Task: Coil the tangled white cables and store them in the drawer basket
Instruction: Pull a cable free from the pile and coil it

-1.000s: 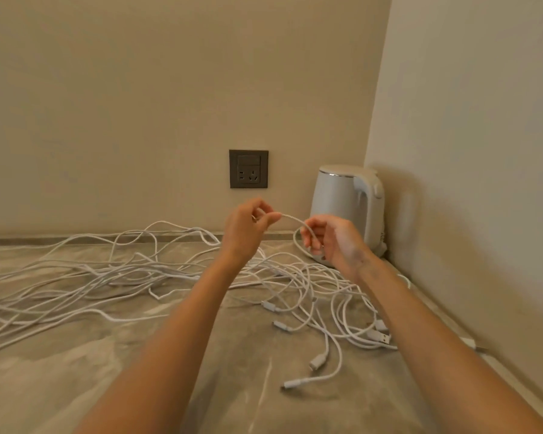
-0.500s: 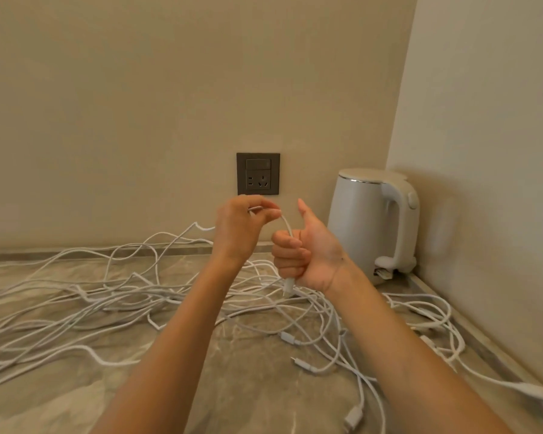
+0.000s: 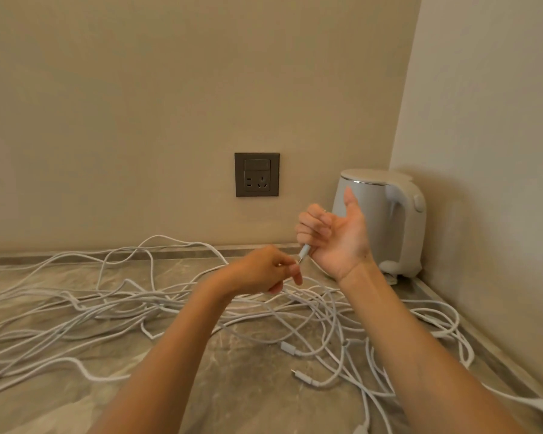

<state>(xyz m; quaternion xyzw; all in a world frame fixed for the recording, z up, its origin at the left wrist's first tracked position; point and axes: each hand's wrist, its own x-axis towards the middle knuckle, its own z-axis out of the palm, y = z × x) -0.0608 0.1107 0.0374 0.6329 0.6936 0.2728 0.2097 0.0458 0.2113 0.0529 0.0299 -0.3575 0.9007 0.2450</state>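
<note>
A tangle of white cables (image 3: 113,311) sprawls over the grey stone counter (image 3: 248,393). My right hand (image 3: 333,236) is raised above it, palm toward me, fingers curled round one white cable with the thumb up; the cable's connector end (image 3: 304,254) sticks out below the fist. My left hand (image 3: 265,270) sits just lower left of it and pinches cable at the connector's tip. Loose connector ends (image 3: 290,349) lie on the counter under my arms. The drawer basket is not in view.
A white electric kettle (image 3: 386,220) stands in the back right corner behind my right hand. A dark wall socket (image 3: 256,174) is set in the back wall. Walls close the counter at the back and right.
My left hand has dropped from beside the right hand's top to below its fist, at the connector. The right hand has turned palm toward me, still gripping the cable.
</note>
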